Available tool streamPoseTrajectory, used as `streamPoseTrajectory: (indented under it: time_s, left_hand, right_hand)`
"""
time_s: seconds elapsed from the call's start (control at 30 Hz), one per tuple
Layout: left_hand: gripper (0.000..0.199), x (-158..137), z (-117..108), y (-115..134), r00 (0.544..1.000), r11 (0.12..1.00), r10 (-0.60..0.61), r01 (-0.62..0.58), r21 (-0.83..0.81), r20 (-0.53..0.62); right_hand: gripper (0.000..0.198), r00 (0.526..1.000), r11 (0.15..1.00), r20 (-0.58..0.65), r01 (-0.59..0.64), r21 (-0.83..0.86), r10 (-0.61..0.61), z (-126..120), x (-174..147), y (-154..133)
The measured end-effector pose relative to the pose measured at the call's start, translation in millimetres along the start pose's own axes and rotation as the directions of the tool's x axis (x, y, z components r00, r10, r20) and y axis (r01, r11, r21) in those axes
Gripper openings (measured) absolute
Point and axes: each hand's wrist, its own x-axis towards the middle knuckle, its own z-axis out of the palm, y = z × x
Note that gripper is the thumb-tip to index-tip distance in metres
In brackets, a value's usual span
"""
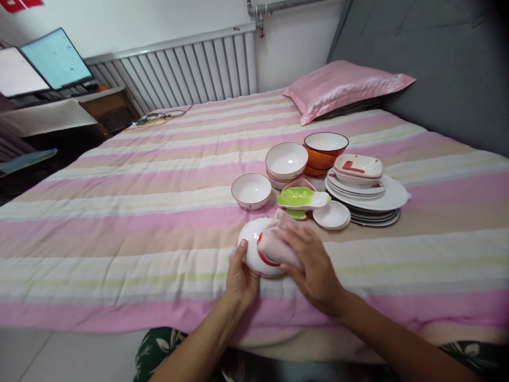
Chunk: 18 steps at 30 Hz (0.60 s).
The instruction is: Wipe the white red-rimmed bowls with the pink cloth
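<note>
My left hand [243,278] grips a white bowl [251,239] by its side, thumb on the outer wall. The bowl is tipped so that its underside, with a red ring around the foot, faces my right. In my right hand [314,265] is a pale pink cloth [278,241], pressed against the bowl's base and covering part of it. Just beyond the held bowl, a single red-rimmed bowl [251,191] stands upright on the bed. Beside it are a green leaf-shaped dish [297,197] and small white saucers [332,215].
Stacked red-rimmed bowls [286,160] and orange bowls [321,159] stand farther back. To the right, plates [392,193] are piled with rectangular dishes [360,165] on top. A pink pillow [344,87] lies on the striped bedspread [119,233]; cables [163,115] lie at its far left edge.
</note>
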Motion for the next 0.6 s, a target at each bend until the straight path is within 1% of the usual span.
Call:
streamPoseTrajectory:
  time_s: [0.03, 0.07, 0.13, 0.2, 0.4, 0.47, 0.6]
  left_hand:
    - [0.036, 0, 0, 0, 1.0, 1.0, -0.012, 0.012, -0.005, 0.016]
    - [0.036, 0, 0, 0, 0.999, 1.0, -0.023, 0.023, -0.015, 0.028]
    - [0.037, 0, 0, 0, 0.999, 0.999, -0.037, 0.038, -0.032, 0.038]
    - [0.038, 1, 0, 1, 0.998, 0.998, -0.043, 0.045, -0.041, 0.046]
    - [0.043, 3, -1, 0, 0.994, 0.998, -0.049, 0.052, -0.025, 0.093]
    - [0.043, 3, -1, 0, 0.994, 0.999, -0.046, 0.047, -0.005, 0.094]
    - [0.04, 3, -1, -1, 0.997, 0.999, -0.028, 0.026, 0.027, 0.075]
  right_hand:
    - [0.051, 0.995, 0.997, 0.073, 0.069, -0.032, -0.067, 3, -1, -2]
    - [0.052, 0.986, 0.992, 0.126, 0.114, -0.061, -0.106, 6, -3, -3]
    - [0.053, 0.978, 0.984, 0.17, 0.143, -0.104, -0.124, 10, -5, -3]
    - [0.051, 0.977, 0.983, 0.168, 0.148, -0.107, -0.129, 11, -5, -3]
    - [0.045, 0.974, 0.984, 0.153, 0.174, -0.029, -0.168, 2, -1, -3]
    - [0.043, 0.98, 0.986, 0.115, 0.164, -0.016, -0.162, -1, -1, -4]
    - [0.039, 0.99, 0.989, -0.008, 0.144, 0.028, -0.144, -5, -2, -5]
